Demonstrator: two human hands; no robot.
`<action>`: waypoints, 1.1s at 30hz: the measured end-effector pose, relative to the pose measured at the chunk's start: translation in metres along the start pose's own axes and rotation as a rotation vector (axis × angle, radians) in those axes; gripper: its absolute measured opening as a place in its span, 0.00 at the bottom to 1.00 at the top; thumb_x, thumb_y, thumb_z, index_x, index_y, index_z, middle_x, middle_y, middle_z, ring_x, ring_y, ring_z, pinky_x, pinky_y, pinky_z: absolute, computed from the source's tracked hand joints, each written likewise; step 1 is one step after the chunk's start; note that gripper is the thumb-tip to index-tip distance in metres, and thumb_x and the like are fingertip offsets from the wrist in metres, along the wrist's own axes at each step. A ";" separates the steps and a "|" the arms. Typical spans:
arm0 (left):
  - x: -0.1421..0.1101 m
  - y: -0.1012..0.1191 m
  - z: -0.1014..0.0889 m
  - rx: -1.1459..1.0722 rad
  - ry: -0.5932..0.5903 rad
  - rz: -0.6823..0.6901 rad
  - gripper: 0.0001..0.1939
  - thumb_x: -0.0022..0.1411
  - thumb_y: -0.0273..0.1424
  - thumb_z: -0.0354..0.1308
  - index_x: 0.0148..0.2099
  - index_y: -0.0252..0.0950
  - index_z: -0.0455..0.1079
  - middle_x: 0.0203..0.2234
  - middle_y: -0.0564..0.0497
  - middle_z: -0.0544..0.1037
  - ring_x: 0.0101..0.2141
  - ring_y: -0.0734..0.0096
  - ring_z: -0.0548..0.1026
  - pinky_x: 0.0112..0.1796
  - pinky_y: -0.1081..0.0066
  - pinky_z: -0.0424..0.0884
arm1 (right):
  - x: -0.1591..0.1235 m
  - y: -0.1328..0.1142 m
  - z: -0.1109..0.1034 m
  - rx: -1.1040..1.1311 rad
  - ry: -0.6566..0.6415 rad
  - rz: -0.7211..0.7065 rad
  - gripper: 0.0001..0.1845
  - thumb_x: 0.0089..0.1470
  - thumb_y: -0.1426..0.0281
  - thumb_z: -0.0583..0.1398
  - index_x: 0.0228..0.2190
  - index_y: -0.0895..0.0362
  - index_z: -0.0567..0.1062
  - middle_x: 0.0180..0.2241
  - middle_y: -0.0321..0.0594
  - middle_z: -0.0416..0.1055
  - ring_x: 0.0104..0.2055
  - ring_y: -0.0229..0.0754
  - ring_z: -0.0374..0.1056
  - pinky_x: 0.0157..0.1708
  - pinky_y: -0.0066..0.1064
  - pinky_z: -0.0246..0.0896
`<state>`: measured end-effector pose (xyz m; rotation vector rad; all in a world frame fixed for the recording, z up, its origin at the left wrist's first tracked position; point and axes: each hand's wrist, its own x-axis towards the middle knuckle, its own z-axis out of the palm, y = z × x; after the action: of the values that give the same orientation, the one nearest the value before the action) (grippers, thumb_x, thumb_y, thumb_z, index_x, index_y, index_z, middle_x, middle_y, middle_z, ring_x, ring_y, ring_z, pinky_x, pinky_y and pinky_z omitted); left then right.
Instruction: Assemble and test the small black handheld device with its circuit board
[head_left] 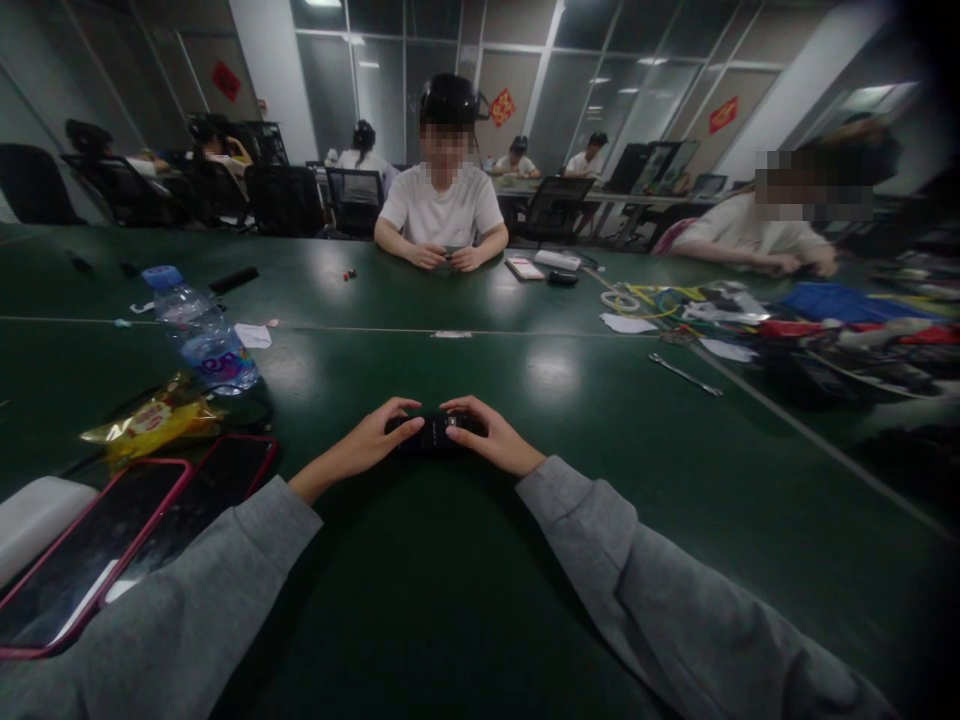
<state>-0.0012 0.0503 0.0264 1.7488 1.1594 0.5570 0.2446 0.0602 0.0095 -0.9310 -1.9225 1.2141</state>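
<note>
Between my hands, a small black box-shaped object (pixel 433 433) with faint white print on its face rests at the green tabletop; its exact kind is unclear. My left hand (pixel 379 435) grips its left end, thumb on the face and fingers curled behind the far edge. On the right end, my right hand (pixel 491 430) holds it the same way, its thumb close to a small light patch. Both fingertips' undersides are hidden.
On the left lie a plastic bottle (pixel 202 330), a yellow snack packet (pixel 161 425), red-edged phones (pixel 97 550) and a white object (pixel 37 515). A wrench (pixel 684 375) and piled cables (pixel 675 305) lie right. A person (pixel 442 205) sits opposite.
</note>
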 end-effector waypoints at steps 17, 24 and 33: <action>0.003 -0.009 0.000 0.180 0.176 0.191 0.33 0.54 0.38 0.64 0.60 0.40 0.58 0.52 0.44 0.70 0.52 0.57 0.69 0.53 0.53 0.65 | 0.001 0.002 0.005 -0.215 0.163 0.019 0.18 0.59 0.58 0.56 0.47 0.53 0.69 0.45 0.42 0.67 0.50 0.46 0.63 0.54 0.45 0.58; 0.004 -0.010 0.000 0.323 0.228 0.175 0.29 0.56 0.43 0.61 0.58 0.40 0.63 0.52 0.44 0.70 0.52 0.56 0.68 0.52 0.51 0.65 | 0.001 0.003 0.004 -0.249 0.176 0.035 0.17 0.61 0.58 0.53 0.48 0.51 0.67 0.47 0.41 0.66 0.50 0.46 0.62 0.53 0.44 0.58; 0.006 -0.016 0.000 0.344 0.217 0.135 0.31 0.59 0.46 0.57 0.61 0.39 0.60 0.58 0.42 0.67 0.57 0.53 0.65 0.55 0.47 0.60 | -0.001 0.008 0.007 -0.232 0.165 0.022 0.30 0.52 0.57 0.62 0.54 0.52 0.61 0.51 0.45 0.63 0.53 0.48 0.62 0.53 0.46 0.60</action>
<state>-0.0054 0.0573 0.0118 2.1123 1.3565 0.6719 0.2407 0.0590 -0.0003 -1.1382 -1.9504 0.9078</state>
